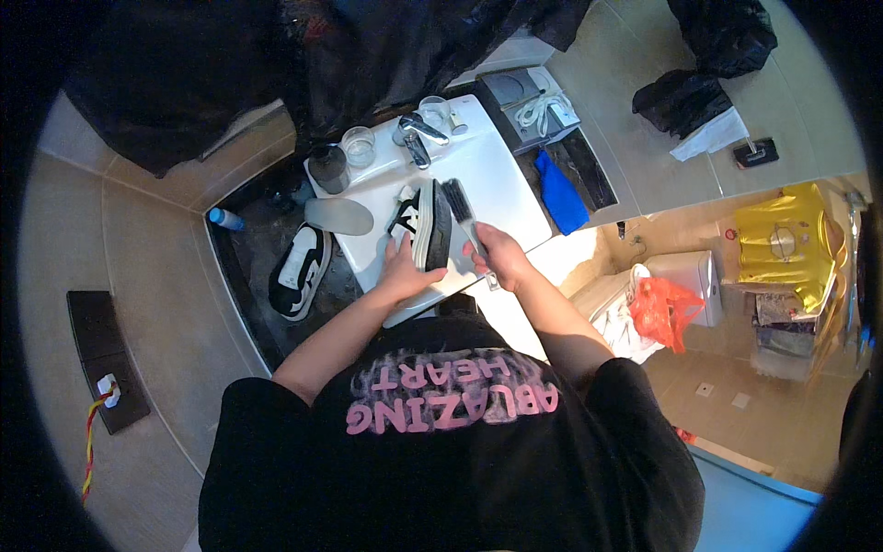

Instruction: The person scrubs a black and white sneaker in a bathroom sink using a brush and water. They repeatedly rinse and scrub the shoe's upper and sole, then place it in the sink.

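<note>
My left hand (405, 273) grips a black and white sneaker (429, 224) over the white sink (493, 165), the shoe tipped on its side so that its dark sole faces right. In my right hand (502, 257) is the handle of a scrub brush (463, 207). The brush's dark bristles lie close beside the sole; whether they touch it I cannot tell. The matching sneaker (301, 272) rests on the dark counter (331, 297) left of the sink. An insole (339, 217) lies across the sink's left rim, just above that shoe.
A metal faucet (417, 148) rises at the sink's back, flanked by a glass jar (359, 147) and a dark cup (329, 169). On the right are a blue cloth (562, 193) and a grey box (521, 103) with a white cable. A blue-capped bottle (226, 219) lies far left.
</note>
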